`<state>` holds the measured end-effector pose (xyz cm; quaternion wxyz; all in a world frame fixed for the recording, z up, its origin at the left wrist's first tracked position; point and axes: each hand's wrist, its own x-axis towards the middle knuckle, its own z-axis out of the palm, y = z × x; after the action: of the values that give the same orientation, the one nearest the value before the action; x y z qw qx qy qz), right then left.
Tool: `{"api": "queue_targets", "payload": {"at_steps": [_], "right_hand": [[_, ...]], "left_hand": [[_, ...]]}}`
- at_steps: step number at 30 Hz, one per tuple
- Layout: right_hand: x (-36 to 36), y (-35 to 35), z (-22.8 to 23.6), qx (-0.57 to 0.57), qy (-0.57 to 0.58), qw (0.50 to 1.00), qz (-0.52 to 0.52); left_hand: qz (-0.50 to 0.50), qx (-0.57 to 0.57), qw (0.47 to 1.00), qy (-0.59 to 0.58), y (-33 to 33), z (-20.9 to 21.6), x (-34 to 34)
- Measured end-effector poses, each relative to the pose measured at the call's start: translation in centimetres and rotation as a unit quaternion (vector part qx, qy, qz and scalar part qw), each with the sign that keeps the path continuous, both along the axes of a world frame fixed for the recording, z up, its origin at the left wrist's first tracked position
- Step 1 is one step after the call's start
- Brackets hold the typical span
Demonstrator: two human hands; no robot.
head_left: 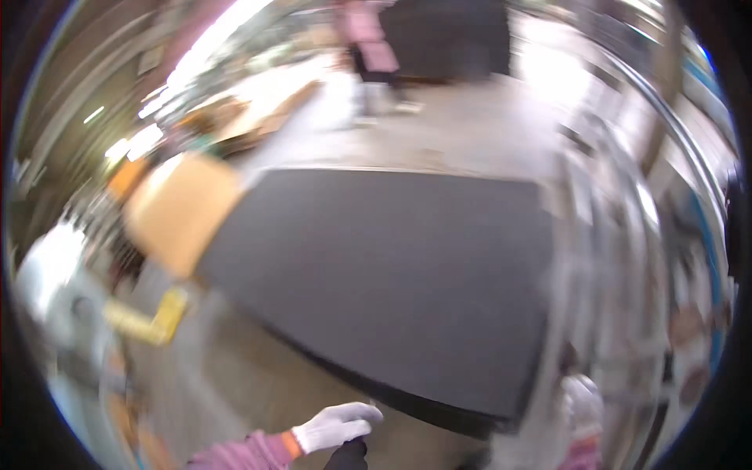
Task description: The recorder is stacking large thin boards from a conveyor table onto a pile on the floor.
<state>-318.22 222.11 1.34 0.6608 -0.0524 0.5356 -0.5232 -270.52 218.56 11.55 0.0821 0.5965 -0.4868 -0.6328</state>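
Note:
A large flat black panel [392, 274] with a thick edge fills the middle of the view. Just off its near edge is my left hand [337, 427], in a white glove with an orange cuff. Its fingers reach forward, thumb apart from them, with nothing seen in the grip. My right hand [581, 403], also gloved in white, hangs beyond the panel's near right corner. Motion smears its fingers, so what it holds, if anything, is unclear. Under my left hand a dark shape [348, 454] shows, perhaps my leg or foot.
On the left stand a tan board [184, 211], a yellow bracket-like piece [166, 317] and grey machinery [74, 301]. Metal rails [666, 117] run along the right. Further ahead, a person in pink [372, 39] is beside another dark stack or panel [446, 39].

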Motion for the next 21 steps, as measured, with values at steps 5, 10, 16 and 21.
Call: {"api": "queue_targets", "payload": {"at_steps": [5, 10, 16, 21], "right_hand": [[16.4, -10.9, -1.7, -0.047, 0.246, 0.965, 0.076], [41.2, -18.2, 2.2, 0.154, -0.565, 0.568, -0.578], [40.9, -20.1, -6.2, 0.073, -0.65, 0.401, -0.641], [41.7, -30.9, -9.7, 0.058, -0.598, 0.521, -0.606]], "left_hand": [[0.26, 0.035, 0.963, -0.064, 10.1, 4.0, 26.8], [0.482, -0.049, 0.87, -0.088, 21.7, 3.4, 50.2], [0.595, -0.209, 0.776, 0.002, 7.9, 3.6, 72.5], [0.72, -0.19, 0.665, 0.057, -0.3, 3.8, 92.2]]}}
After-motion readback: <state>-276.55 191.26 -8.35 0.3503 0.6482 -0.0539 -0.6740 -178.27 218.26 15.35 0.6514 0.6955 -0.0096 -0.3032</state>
